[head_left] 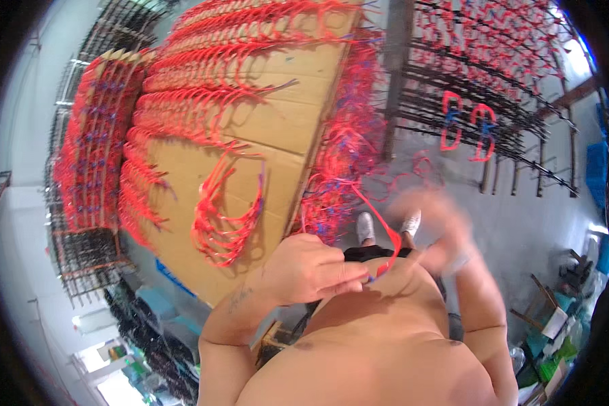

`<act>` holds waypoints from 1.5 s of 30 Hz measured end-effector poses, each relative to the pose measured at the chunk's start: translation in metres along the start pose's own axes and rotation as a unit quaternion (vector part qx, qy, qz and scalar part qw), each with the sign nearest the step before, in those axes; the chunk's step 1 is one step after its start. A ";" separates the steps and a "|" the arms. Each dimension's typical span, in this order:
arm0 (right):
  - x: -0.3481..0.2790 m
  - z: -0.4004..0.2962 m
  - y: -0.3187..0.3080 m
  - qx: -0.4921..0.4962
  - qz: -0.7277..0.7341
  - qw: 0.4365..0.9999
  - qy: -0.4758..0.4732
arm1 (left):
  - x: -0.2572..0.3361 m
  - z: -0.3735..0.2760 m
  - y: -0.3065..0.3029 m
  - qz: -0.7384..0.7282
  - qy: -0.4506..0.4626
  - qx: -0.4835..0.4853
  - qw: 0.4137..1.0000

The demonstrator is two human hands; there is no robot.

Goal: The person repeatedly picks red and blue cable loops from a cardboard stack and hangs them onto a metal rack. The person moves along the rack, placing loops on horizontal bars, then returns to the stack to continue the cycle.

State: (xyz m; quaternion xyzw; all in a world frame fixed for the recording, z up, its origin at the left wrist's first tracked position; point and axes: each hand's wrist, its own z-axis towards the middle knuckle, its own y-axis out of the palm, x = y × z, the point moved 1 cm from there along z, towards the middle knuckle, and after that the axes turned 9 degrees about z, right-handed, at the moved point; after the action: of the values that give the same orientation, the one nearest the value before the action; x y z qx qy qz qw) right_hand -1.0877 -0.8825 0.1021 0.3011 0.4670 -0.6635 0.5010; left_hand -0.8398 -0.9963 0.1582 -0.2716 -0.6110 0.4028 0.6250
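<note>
My left hand (319, 269) is in front of my belly, its fingers closed on the end of a red cord (397, 238) near a small blue part. From there the cord loops up and back towards a tangled heap of red and blue cords (345, 172) along the cardboard's edge. My right hand (436, 223) is raised beside the loop, blurred by motion; whether its fingers hold anything cannot be made out. On the cardboard-topped surface (279, 122), left of my left hand, lies a loose bundle of red cord loops (228, 213).
Rows of red looped cords (193, 76) cover the far cardboard. Black racks (477, 101) hung with red pieces stand at the right, and a stacked red-and-blue rack (96, 142) is at the left. Red cord strands (421, 167) trail over the grey floor (436, 152) near my shoes.
</note>
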 end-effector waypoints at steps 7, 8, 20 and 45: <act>-0.037 -0.054 -0.042 0.214 0.019 0.961 0.175 | -0.057 -0.041 -0.033 0.050 -0.307 0.164 0.936; -0.016 -0.066 -0.066 0.348 0.119 0.926 0.085 | -0.076 -0.064 -0.052 0.106 -0.330 0.127 0.930; 0.100 -0.101 -0.176 0.504 0.204 0.766 0.343 | -0.132 -0.119 -0.082 0.144 -0.376 -0.021 0.915; -0.071 -0.033 0.012 -0.121 0.150 0.968 0.164 | 0.005 0.046 -0.009 -0.097 0.114 0.019 0.989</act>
State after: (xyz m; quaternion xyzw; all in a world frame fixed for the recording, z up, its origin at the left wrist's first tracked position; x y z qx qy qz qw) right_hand -1.0560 -0.8252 0.1470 0.4092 0.5691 -0.4611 0.5442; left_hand -0.8834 -1.0037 0.1735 -0.2435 -0.5513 0.3182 0.7318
